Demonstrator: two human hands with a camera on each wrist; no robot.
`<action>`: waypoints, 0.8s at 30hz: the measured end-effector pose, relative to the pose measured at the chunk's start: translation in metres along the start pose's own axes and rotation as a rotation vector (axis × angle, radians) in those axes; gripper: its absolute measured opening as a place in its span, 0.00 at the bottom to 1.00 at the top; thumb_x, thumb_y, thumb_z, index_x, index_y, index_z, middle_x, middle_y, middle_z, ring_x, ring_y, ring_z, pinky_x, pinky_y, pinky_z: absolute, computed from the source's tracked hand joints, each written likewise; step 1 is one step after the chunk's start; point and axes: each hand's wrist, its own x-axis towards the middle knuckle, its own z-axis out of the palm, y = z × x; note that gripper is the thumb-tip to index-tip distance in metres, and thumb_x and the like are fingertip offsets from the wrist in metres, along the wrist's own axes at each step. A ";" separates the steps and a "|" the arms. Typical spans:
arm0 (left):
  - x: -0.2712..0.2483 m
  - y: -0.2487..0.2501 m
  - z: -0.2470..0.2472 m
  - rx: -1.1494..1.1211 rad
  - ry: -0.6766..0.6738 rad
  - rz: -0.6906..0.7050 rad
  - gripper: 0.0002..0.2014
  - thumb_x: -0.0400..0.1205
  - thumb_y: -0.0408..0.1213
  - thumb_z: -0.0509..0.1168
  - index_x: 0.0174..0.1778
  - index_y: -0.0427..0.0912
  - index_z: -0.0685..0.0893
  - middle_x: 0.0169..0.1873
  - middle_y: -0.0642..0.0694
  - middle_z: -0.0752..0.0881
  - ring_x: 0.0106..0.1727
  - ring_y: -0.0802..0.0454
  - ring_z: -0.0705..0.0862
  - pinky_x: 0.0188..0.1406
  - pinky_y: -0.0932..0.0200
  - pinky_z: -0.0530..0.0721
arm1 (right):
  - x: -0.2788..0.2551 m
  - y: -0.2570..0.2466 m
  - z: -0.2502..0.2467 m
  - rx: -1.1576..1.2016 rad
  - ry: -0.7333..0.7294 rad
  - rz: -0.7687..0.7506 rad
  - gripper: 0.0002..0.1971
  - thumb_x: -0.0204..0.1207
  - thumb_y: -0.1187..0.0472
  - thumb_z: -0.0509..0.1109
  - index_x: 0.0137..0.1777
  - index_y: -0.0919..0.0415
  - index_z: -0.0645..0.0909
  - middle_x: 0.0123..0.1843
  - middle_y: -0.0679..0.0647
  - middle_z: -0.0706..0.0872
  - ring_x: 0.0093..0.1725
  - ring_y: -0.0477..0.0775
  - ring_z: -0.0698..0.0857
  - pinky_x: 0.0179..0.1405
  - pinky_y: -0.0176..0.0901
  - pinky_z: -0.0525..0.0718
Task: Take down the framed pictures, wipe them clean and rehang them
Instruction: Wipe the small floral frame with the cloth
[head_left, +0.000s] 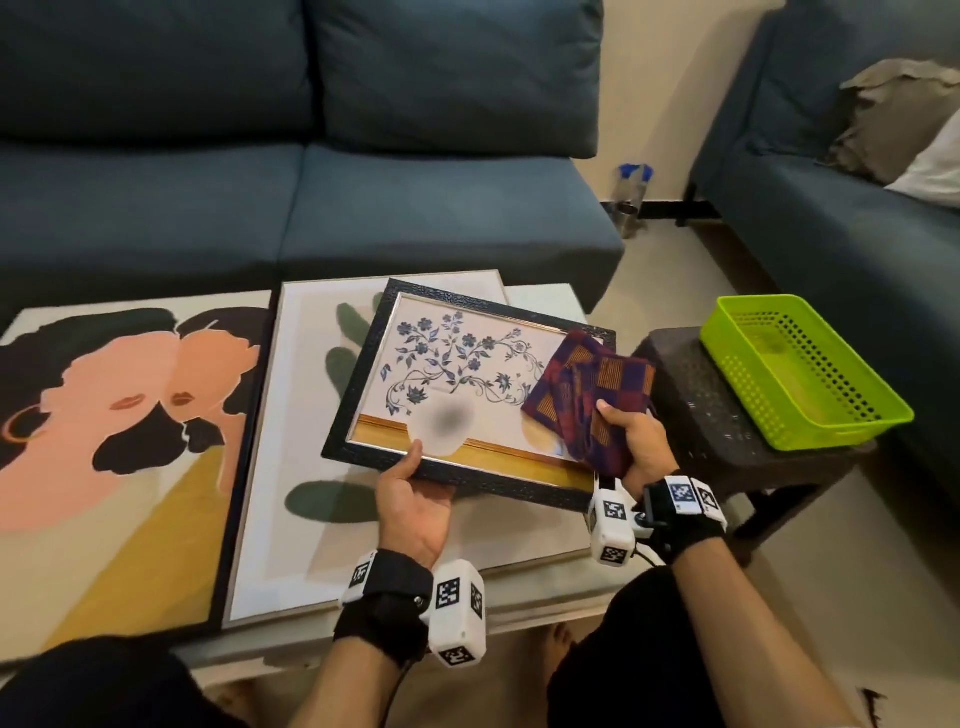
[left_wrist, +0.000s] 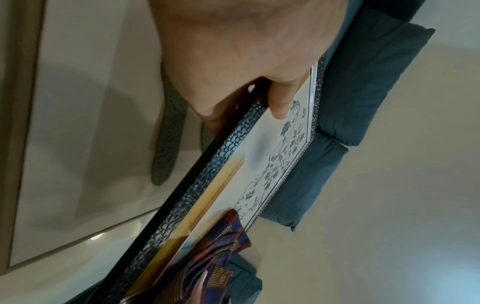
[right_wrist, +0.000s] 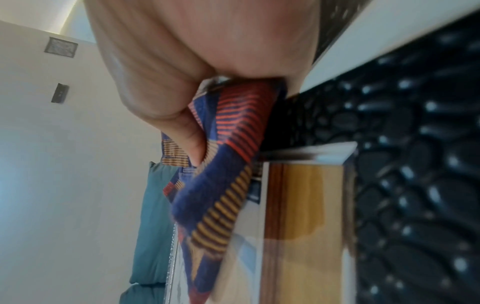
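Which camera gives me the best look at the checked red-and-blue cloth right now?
The head view: the checked red-and-blue cloth shows whole, held by the right hand on the black-framed floral picture. Left wrist shows it edge-on; right wrist, a blurred close-up.

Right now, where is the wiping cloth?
In the head view, the checked cloth is right of centre, gripped by the right hand over the right end of the black-framed floral picture.

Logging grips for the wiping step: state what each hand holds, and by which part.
Left hand grips the black frame by its near edge, thumb on top. Right hand holds the checked cloth by its near end, against the frame's right side.
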 end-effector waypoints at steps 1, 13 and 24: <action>-0.002 0.006 -0.002 -0.003 0.001 -0.012 0.23 0.89 0.31 0.62 0.82 0.43 0.80 0.73 0.33 0.86 0.76 0.29 0.82 0.71 0.28 0.82 | -0.002 0.003 0.004 0.005 -0.024 0.024 0.18 0.78 0.66 0.75 0.68 0.60 0.83 0.62 0.63 0.90 0.62 0.66 0.89 0.64 0.68 0.85; -0.059 0.122 -0.045 0.010 -0.153 0.016 0.36 0.87 0.65 0.58 0.81 0.40 0.80 0.75 0.33 0.85 0.75 0.31 0.84 0.77 0.32 0.77 | -0.021 0.000 0.041 -0.028 -0.106 0.028 0.15 0.81 0.68 0.70 0.67 0.62 0.83 0.59 0.63 0.91 0.62 0.66 0.88 0.58 0.63 0.87; -0.080 0.148 -0.039 0.520 -0.225 -0.070 0.20 0.81 0.42 0.65 0.64 0.39 0.93 0.61 0.37 0.93 0.56 0.41 0.94 0.52 0.45 0.93 | -0.032 -0.037 0.044 -0.351 -0.257 0.095 0.11 0.80 0.69 0.69 0.59 0.63 0.86 0.51 0.62 0.92 0.46 0.62 0.91 0.48 0.55 0.91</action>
